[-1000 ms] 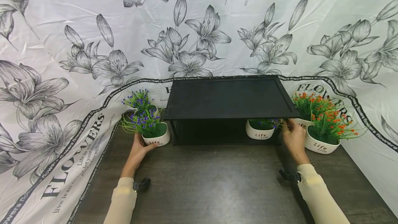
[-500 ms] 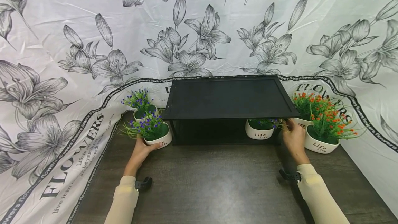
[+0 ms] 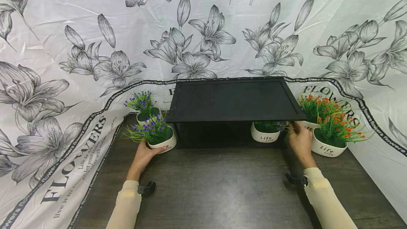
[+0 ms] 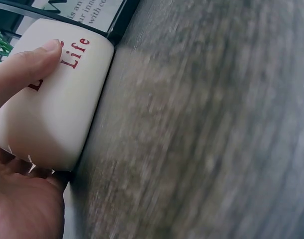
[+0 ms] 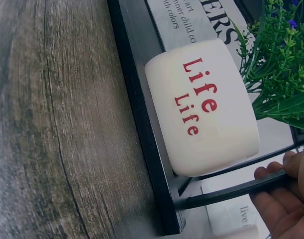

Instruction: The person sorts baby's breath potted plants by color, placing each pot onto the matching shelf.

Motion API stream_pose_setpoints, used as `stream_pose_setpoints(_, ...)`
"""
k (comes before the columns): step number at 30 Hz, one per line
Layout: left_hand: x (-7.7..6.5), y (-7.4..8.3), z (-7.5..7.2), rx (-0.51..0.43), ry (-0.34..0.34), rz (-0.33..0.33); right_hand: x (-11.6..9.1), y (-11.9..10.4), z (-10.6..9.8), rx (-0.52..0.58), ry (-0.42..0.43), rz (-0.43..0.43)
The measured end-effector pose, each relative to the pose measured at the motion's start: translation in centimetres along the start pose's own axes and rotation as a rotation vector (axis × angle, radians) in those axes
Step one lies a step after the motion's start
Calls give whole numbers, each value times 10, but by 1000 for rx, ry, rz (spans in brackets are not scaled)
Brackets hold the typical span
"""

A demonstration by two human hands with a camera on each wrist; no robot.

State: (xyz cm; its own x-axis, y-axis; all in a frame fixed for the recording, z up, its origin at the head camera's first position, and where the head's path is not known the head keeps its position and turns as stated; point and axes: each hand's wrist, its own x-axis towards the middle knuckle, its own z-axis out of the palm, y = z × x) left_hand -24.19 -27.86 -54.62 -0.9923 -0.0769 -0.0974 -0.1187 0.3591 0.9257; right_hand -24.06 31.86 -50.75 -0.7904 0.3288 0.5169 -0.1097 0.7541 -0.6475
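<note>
My left hand [image 3: 142, 159] grips a white oval flowerpot [image 3: 170, 143] with small purple-blue artificial flowers, which stands just left of the black rack [image 3: 233, 99]. In the left wrist view the thumb [image 4: 30, 69] presses on the pot's red "Life" lettering, while the other fingers go behind it, partly hidden. At the rack's right front corner, my right hand [image 3: 300, 143] holds the thin black upright [image 5: 231, 195], clearest in the right wrist view. Beside that upright, a similar purple-flowered pot [image 5: 204, 109] sits on the rack's lower shelf.
Another purple-flowered pot [image 3: 143, 117] stands behind the one at left. Two orange-flowered pots stand to the right of the rack, the front one [image 3: 329, 149] close to my right forearm. A printed flower cloth [image 3: 219, 63] hangs behind the dark wooden table [image 3: 219, 186].
My left hand and its flowerpot have shifted slightly right and toward me, mostly in the first half second. The right hand stays on the rack's upright.
</note>
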Motion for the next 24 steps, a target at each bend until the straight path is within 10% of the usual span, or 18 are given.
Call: stream_pose_setpoints(24, -27, 6, -7, -8, 79, -19, 2, 1, 0, 16, -17, 17)
